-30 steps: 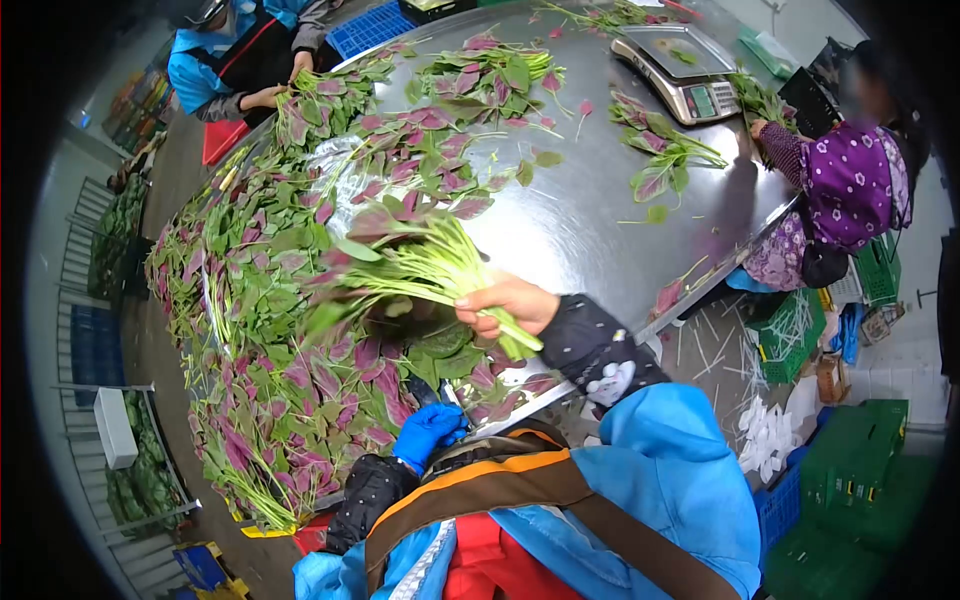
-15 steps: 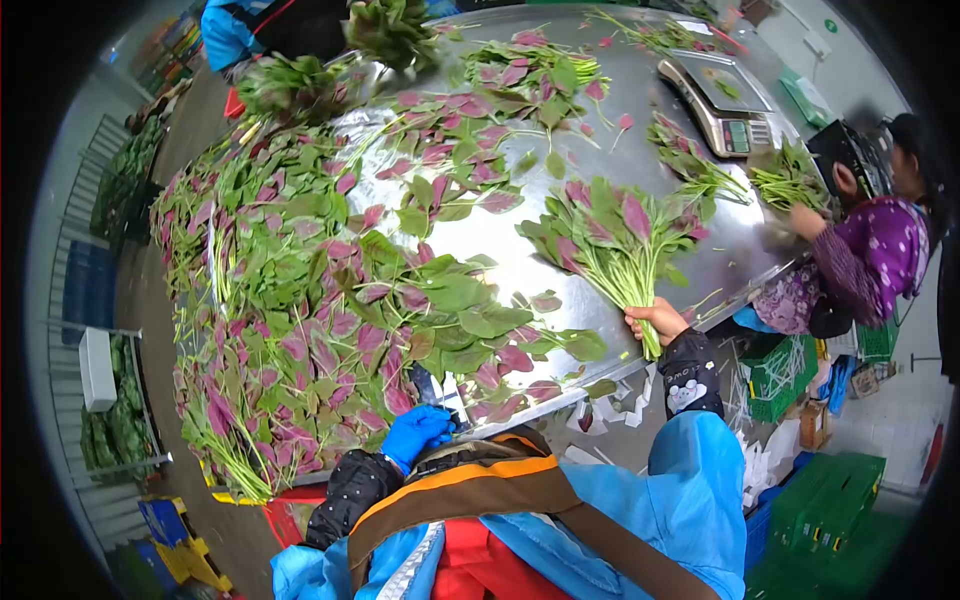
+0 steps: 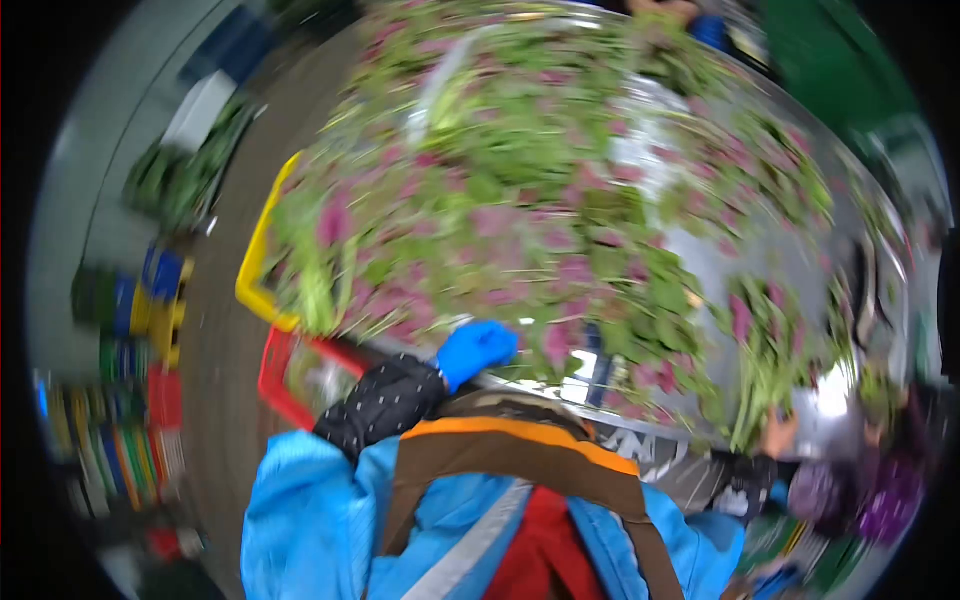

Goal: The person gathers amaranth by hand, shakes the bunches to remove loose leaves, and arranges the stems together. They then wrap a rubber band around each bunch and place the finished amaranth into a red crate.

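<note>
My left hand (image 3: 477, 350), in a blue glove, is at the table's near edge beside the pile of red-and-green leafy vegetables (image 3: 490, 210); its fingers are smeared by motion, and anything in them cannot be made out. On the right, my bare right hand (image 3: 779, 433) is closed around the stems of a leafy bunch (image 3: 768, 345), whose leaves point away from me over the metal table (image 3: 712, 262). The whole view is blurred.
A yellow crate (image 3: 262, 250) and a red crate (image 3: 272, 372) stand at the table's left corner. A co-worker in purple (image 3: 890, 500) is at the right edge. Another person's hands (image 3: 665, 10) show at the far side. Stacked crates (image 3: 160, 300) line the left.
The view has swung left, so the table and vegetables appear turned and further right. The red and yellow crates show more. My right hand still holds the bunch, now lower right in view.
</note>
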The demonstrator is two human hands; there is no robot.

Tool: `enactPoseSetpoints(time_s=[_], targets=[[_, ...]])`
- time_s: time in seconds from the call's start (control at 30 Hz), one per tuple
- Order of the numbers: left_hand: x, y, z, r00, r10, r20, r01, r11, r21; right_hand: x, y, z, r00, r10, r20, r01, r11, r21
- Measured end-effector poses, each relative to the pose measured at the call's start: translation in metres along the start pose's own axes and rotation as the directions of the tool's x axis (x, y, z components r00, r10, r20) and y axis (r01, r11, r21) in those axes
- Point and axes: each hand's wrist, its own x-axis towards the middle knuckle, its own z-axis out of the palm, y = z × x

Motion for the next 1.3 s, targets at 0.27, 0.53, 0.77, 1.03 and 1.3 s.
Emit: enactPoseSetpoints(time_s=[0.27, 0.53, 0.77, 1.03, 1.3], targets=[[-0.093, -0.021, -0.239, 0.22, 0.494, -0.841, 0.278, 0.795, 0.539, -0.054, -0.168, 0.046, 0.971, -0.209, 0.114, 0.118, 0.838, 0.533], [-0.093, -0.01, -0.29, 0.406, 0.238, -0.882, 0.63, 0.627, 0.459, -0.245, -0.537, 0.079, 0.243, -0.45, 0.859, -0.423, 0.748, 0.512], [-0.069, -0.046, -0.319, 0.58, 0.094, -0.809, 0.54, 0.699, 0.469, -0.409, -0.693, 0.193, -0.26, -0.48, 0.838, -0.13, 0.877, 0.462], [-0.084, -0.027, -0.334, 0.74, 0.196, -0.644, 0.017, 0.951, 0.309, -0.431, -0.73, 0.204, -0.004, -0.67, 0.742, 0.108, 0.738, 0.667], [-0.087, 0.066, -0.242, 0.969, 0.104, -0.224, -0.212, 0.815, -0.539, -0.327, -0.696, 0.085, 0.325, -0.627, 0.708, -0.337, 0.623, 0.706]])
